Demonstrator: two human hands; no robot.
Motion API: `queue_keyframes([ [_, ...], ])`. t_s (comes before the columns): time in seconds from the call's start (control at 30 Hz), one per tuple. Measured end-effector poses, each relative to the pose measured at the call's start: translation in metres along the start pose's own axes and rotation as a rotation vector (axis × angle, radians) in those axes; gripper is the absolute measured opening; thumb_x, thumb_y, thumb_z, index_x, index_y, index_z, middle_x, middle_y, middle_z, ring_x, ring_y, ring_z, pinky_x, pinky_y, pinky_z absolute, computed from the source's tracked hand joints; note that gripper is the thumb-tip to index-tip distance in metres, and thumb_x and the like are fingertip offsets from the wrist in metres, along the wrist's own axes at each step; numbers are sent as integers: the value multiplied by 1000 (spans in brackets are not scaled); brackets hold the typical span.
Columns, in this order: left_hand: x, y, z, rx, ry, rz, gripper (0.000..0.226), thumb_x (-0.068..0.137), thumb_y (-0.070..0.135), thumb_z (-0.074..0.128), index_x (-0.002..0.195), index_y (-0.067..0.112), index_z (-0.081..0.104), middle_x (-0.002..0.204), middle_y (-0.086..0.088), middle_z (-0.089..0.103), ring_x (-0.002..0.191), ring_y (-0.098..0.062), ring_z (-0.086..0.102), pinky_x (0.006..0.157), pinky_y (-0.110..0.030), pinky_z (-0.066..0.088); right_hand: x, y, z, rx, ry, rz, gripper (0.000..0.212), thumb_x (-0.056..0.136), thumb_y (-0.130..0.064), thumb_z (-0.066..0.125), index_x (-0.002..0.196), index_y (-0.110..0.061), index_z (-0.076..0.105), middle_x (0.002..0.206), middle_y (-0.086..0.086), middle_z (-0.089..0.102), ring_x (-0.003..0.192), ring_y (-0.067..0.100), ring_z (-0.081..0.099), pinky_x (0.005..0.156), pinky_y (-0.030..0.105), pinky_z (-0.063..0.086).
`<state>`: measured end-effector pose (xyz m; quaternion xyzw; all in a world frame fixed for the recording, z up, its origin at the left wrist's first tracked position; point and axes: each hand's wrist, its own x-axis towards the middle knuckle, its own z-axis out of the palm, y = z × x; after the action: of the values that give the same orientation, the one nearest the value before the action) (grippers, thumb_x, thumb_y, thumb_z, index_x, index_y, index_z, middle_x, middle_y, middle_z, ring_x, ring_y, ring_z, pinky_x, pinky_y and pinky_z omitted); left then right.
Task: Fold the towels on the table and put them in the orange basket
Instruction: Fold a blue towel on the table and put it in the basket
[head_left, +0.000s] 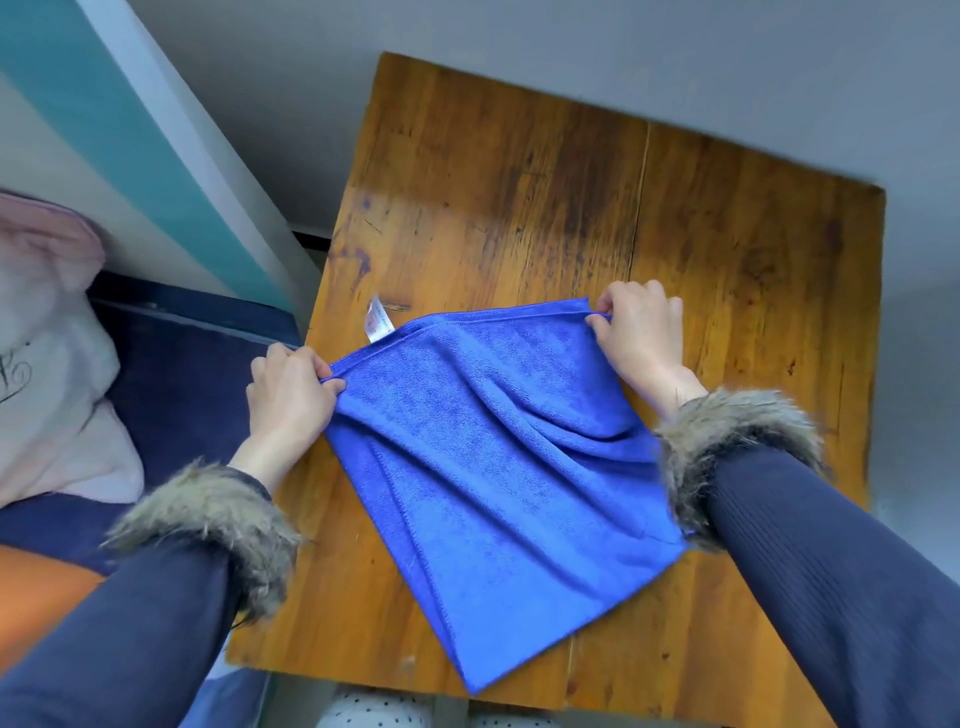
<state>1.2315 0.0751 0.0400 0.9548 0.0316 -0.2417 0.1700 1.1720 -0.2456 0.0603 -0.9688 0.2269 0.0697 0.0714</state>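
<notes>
the blue microfibre towel (498, 457) lies folded double across the middle of the wooden table (519, 182), one corner hanging over the near edge. its white care label (378, 325) sticks out at the far fold. the left hand (288, 392) pinches the towel's left corner, the right hand (641, 332) pinches the far right corner. an orange shape (41, 587) beyond the table's left edge may be the basket.

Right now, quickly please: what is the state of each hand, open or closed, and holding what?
Left hand: closed, pinching the left far corner of the blue towel.
Right hand: closed, pinching the right far corner of the same towel.
</notes>
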Motion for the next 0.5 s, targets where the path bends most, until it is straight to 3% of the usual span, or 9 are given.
queue_keyframes([
  [0.17,-3,-1,2,9,36,24,15,87,21,64,88,7,58,110,-19,48,109,-38,39,85,-46,36,1,0,2,173,-71,-93,16,92,-9,49,98,-4,63,107,12,57,104,27,44,87,36,38],
  [0.3,-6,-2,5,-18,70,35,15,88,19,63,87,7,56,109,-18,46,106,-37,38,86,-46,36,18,-6,3,224,-167,-161,15,92,-8,49,95,-5,63,114,8,53,110,24,42,89,26,33],
  [0.5,-4,0,7,-32,39,7,13,89,17,61,92,5,56,108,-21,49,108,-40,39,88,-48,35,33,-19,5,167,-409,-167,10,90,-6,46,94,-7,55,111,9,44,100,22,42,86,30,37],
])
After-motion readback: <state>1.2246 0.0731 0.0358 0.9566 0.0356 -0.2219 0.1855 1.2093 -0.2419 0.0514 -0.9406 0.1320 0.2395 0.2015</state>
